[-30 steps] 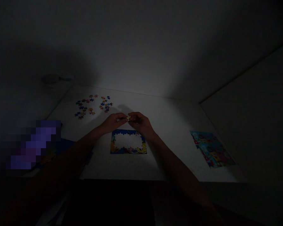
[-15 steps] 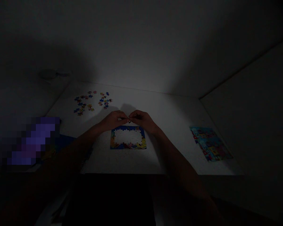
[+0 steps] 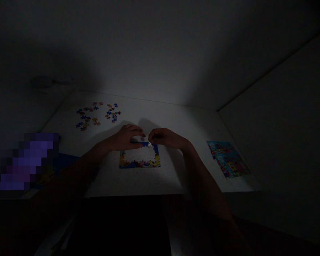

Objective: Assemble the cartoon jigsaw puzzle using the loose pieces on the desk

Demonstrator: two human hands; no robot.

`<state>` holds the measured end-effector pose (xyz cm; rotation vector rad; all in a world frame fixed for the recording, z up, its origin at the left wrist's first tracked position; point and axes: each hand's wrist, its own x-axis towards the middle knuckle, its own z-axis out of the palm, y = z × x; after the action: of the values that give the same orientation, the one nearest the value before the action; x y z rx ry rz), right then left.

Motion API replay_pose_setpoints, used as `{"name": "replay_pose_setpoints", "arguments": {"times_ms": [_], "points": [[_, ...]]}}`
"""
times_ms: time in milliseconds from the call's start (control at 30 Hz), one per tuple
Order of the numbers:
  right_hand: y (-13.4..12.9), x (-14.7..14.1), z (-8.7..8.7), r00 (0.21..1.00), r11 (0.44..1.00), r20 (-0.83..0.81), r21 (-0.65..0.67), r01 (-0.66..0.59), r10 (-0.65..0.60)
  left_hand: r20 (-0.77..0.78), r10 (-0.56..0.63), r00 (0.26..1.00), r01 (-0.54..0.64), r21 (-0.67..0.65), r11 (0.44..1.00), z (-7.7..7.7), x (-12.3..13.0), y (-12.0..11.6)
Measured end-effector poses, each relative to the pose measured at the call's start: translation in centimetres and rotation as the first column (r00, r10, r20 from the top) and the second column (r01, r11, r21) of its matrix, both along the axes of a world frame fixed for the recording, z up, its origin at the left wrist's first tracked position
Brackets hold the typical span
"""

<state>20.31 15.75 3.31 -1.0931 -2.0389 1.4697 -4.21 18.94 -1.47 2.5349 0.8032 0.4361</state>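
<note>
A puzzle border [image 3: 157,161], blue with yellow and orange parts, lies on the white table with a bare middle. Between the fingertips of my right hand [image 3: 164,137] is a small puzzle piece [image 3: 149,144], its pale side showing, just over the border's top edge. My left hand [image 3: 126,137] is open at the border's upper left, thumb and fingers apart and nothing between them. The hands do not touch each other. Part of the border's top edge is hidden by my left hand.
Loose puzzle pieces [image 3: 85,117] lie in groups at the table's far left. At the right is a mostly joined, turquoise puzzle [image 3: 230,160]. A dark blue printed sheet or box [image 3: 66,160] sits at the left beside a blurred-out purple screen [image 3: 29,161]. A wall [image 3: 149,71] rises behind the table.
My hands, which met at the fingertips above the border, have come apart. The left has opened; the right has lowered toward the top edge with the puzzle piece. The view has shifted slightly.
</note>
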Motion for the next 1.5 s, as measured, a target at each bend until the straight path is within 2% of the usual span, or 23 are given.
{"name": "replay_pose_setpoints", "arguments": {"times_ms": [133,333,533,767,1100,1500], "points": [[-0.8,0.3,0.3,0.995,0.994,0.054,-0.064,-0.086,0.089,-0.017,-0.004,1.000,0.004,0.032,0.999,0.1,0.0,-0.2],[-2.6,1.4,-0.8,0.997,0.980,0.012,-0.190,-0.068,0.071,-0.122,-0.031,0.992,0.037,0.043,0.998,0.8,-0.1,-0.8],[-3.4,1.5,-0.8,0.997,0.990,0.017,-0.126,-0.070,0.072,-0.216,-0.034,0.976,0.044,0.043,0.998,1.2,0.3,-1.5],[-3.4,1.5,-1.3,0.979,0.975,0.019,-0.095,-0.200,0.203,-0.283,-0.074,0.956,0.098,0.072,0.993,1.6,0.9,-2.6],[-3.4,1.6,-1.5,0.978,0.981,0.077,-0.032,-0.194,0.196,-0.382,-0.073,0.921,0.105,0.062,0.993,1.0,0.9,-2.3],[-3.5,1.3,-1.1,0.966,0.980,0.172,0.014,-0.200,0.195,-0.381,-0.072,0.922,0.106,0.068,0.992,1.0,0.9,-2.4]]}}
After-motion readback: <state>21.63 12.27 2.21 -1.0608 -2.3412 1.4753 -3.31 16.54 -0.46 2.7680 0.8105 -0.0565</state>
